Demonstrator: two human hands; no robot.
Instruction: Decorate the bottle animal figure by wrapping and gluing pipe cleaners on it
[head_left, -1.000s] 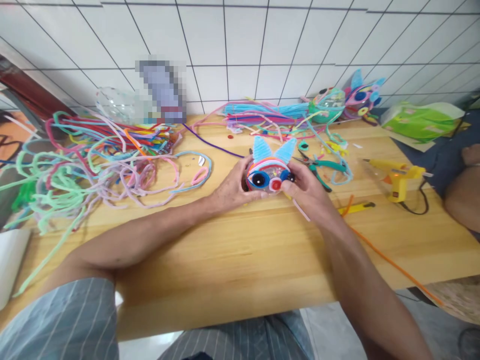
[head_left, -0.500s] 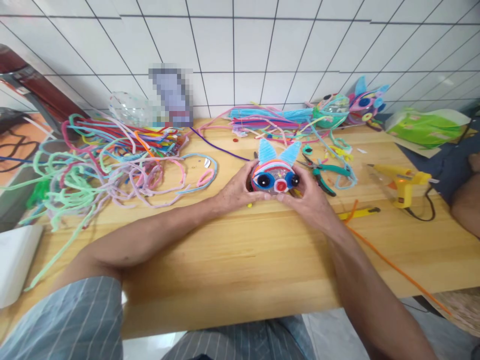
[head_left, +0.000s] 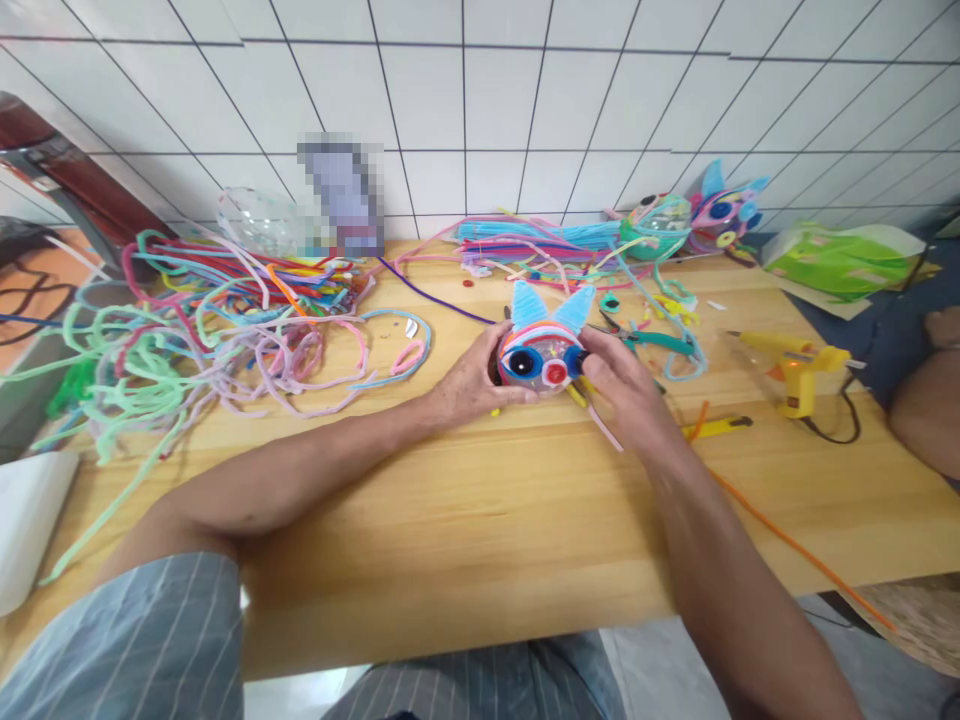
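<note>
A craft animal head [head_left: 541,345] made from a clear ball stands upright in front of me, with light blue pipe cleaner ears, a striped band, blue-and-black eyes and a red nose. My left hand [head_left: 474,378] wraps round its left side, thumb low on the front. On the other side, my right hand [head_left: 628,388] is closed with its fingertips at the black eye piece [head_left: 577,361], which they partly hide. A thin pale pink strip [head_left: 604,430] sticks out below the right fingers. Close behind that hand lie teal-handled pliers [head_left: 660,342].
Tangled pipe cleaners [head_left: 217,350] spread over the left side. At right are a yellow glue gun [head_left: 799,370], a yellow cutter [head_left: 720,427] and an orange pipe cleaner [head_left: 795,550]. Another craft animal [head_left: 724,215] stands by the tiled wall. A person's arm [head_left: 930,400] shows at far right.
My right hand has shifted from cupping the head's right side to having its fingertips at the eye piece. The pink strip has come into view. My left hand keeps its hold.
</note>
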